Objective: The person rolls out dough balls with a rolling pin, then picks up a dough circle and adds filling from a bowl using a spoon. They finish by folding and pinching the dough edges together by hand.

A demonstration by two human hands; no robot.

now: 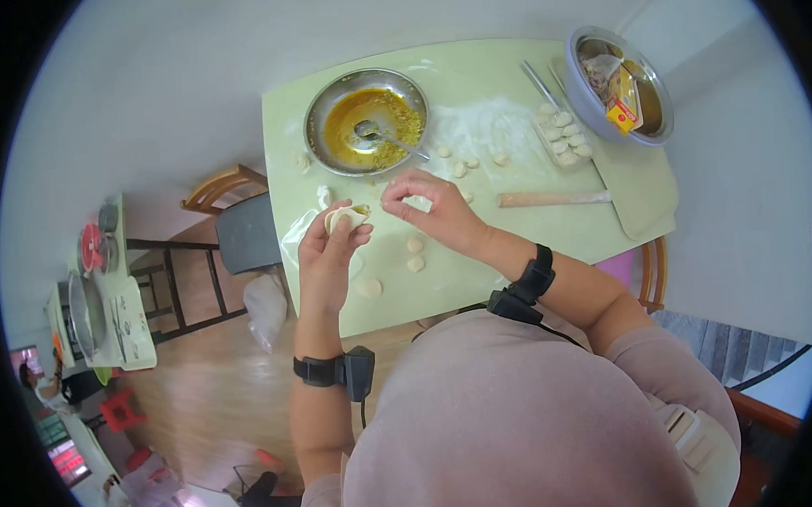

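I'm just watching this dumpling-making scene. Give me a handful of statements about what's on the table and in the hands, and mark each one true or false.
1. The left hand holds a filled dough wrapper. True.
2. The metal bowl of yellow filling has a spoon lying in it. True.
3. The rolling pin is held in the right hand. False: it lies on the table, to one side of that hand and apart from it.
4. The small tray of finished dumplings sits on the floor. False: it is on the table, beside the second metal bowl.
5. Small dough pieces lie on the table near the hands. True.
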